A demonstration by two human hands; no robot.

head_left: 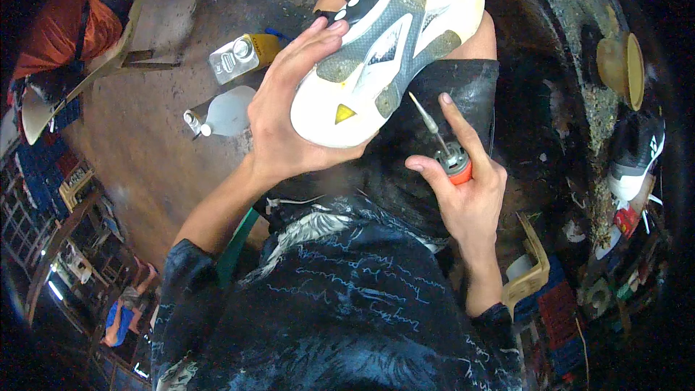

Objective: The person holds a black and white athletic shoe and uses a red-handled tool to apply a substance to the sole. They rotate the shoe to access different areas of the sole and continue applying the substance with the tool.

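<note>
A shoe [409,32] is held sole up above my lap, its white, grey and black sole facing me with a small yellow triangle near the close end. My left hand [279,112] grips that rounded end, fingers along the left side and thumb beneath. In my right hand [470,192] is a small tool [455,165] with an orange round body, a grey face and a thin metal rod ending in a pale pointed tip. Thumb and fingers wrap its body while the index finger stretches up. The tip points toward the sole, apart from it. Whether it is a brush is unclear.
On the brown floor to the left stand a yellow-and-silver can [242,56] and a whitish plastic bottle [228,112]. A black-and-white shoe [633,163] lies at far right, below a yellowish round dish [622,71]. Chair-like tan pieces [532,268] sit near my right elbow.
</note>
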